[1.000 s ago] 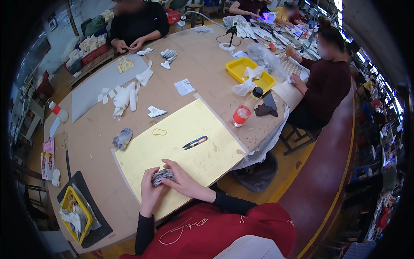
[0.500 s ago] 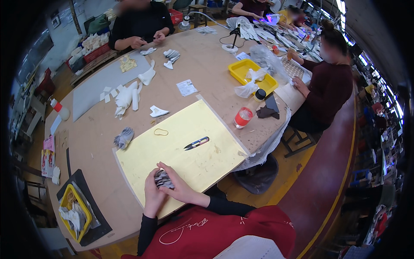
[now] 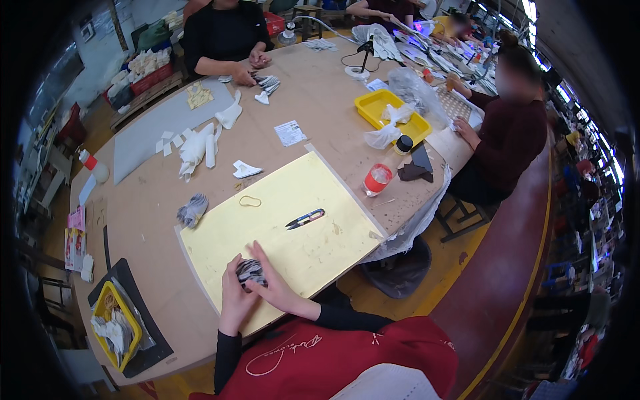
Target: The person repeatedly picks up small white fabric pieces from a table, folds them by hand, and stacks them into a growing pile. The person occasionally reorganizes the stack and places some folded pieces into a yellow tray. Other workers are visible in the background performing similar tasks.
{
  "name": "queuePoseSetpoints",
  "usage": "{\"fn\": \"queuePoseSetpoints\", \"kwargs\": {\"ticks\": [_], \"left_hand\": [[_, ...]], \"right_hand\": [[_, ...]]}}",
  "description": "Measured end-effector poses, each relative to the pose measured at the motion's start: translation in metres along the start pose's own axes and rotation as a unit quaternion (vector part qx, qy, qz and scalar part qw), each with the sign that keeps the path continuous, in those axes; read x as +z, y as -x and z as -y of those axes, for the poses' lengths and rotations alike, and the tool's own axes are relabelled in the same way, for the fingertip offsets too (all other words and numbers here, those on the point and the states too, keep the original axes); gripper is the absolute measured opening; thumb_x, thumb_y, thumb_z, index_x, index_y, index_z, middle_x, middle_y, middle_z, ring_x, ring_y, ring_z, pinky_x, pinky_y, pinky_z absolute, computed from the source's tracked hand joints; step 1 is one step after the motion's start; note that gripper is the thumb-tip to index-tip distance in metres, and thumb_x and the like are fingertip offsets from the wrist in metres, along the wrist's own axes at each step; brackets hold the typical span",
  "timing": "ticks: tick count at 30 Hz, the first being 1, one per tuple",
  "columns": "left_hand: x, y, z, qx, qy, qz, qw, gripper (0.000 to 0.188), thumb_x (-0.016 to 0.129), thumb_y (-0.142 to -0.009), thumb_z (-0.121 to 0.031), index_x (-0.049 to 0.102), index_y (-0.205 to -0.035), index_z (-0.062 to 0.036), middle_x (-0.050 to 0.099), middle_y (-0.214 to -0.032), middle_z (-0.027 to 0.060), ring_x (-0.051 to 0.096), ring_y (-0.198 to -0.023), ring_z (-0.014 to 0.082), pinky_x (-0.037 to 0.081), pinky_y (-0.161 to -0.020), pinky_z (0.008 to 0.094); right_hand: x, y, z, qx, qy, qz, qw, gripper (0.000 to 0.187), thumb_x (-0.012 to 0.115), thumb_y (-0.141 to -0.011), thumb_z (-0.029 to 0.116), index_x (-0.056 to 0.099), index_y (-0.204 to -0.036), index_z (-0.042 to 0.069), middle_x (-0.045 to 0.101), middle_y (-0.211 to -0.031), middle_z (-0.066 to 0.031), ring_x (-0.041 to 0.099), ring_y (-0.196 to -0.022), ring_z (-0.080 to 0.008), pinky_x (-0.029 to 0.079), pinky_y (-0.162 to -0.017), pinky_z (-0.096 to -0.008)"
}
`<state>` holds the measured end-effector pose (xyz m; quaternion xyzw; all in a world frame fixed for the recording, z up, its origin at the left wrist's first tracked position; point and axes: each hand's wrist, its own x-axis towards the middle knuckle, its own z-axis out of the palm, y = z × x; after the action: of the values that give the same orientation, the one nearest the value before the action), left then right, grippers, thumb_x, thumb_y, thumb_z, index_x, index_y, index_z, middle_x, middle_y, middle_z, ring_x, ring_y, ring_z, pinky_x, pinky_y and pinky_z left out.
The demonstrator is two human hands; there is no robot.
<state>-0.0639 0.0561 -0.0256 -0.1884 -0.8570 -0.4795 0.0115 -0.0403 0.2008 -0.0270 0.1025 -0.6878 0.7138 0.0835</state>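
Between my two hands, above the near part of a yellow sheet (image 3: 293, 193), is a bundle of thin grey-and-white layered pieces (image 3: 252, 272). My left hand (image 3: 237, 297) is wrapped round its left side. My right hand (image 3: 283, 293) grips the other side with the thumb across the near edge, its upper fingers slightly raised and blurred. Farther up the sheet lie thread snips (image 3: 305, 219) and a loose rubber band (image 3: 250, 201). A similar grey bundle (image 3: 193, 211) rests by the sheet's left edge. Beyond it is a white cut piece (image 3: 247, 169).
At the lower left, a yellow basket (image 3: 137, 327) holds scraps and rubber bands. A red-labelled bottle (image 3: 377, 180), a black-capped jar (image 3: 403, 145) and a yellow tray (image 3: 373, 100) stand to the right. One person (image 3: 227, 40) sits across, another (image 3: 513, 120) at the right.
My right fingers have lifted and spread a little, showing more of the bundle. The person across has brought a hand down to the grey pieces in front of them.
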Motion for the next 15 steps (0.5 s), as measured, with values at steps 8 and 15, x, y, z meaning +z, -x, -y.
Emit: {"fn": "queuePoseSetpoints", "kwargs": {"ticks": [8, 15], "left_hand": [[0.008, 0.006, -0.025, 0.069, -0.064, -0.031, 0.995, 0.079, 0.078, -0.069, -0.006, 0.04, -0.139, -0.0051, 0.057, -0.117, 0.0164, 0.052, -0.114, 0.0372, 0.04, -0.102, 0.0449], [-0.002, 0.013, -0.015, -0.056, -0.037, -0.103, 0.992, 0.066, 0.079, -0.069, -0.009, 0.051, -0.129, -0.0047, 0.061, -0.113, 0.0126, 0.055, -0.108, 0.0341, 0.042, -0.097, 0.0448]], "right_hand": [[-0.003, 0.002, -0.006, 0.035, 0.02, 0.031, 0.999, 0.077, 0.059, -0.097, 0.021, 0.014, -0.156, 0.001, 0.03, -0.155, -0.0213, 0.03, -0.145, -0.0302, 0.023, -0.118, -0.0388], [0.0, 0.0, 0.001, 0.034, -0.03, -0.033, 0.998, 0.065, 0.057, -0.098, 0.018, 0.026, -0.152, -0.001, 0.037, -0.151, -0.02, 0.034, -0.142, -0.0298, 0.026, -0.117, -0.0388]]}}
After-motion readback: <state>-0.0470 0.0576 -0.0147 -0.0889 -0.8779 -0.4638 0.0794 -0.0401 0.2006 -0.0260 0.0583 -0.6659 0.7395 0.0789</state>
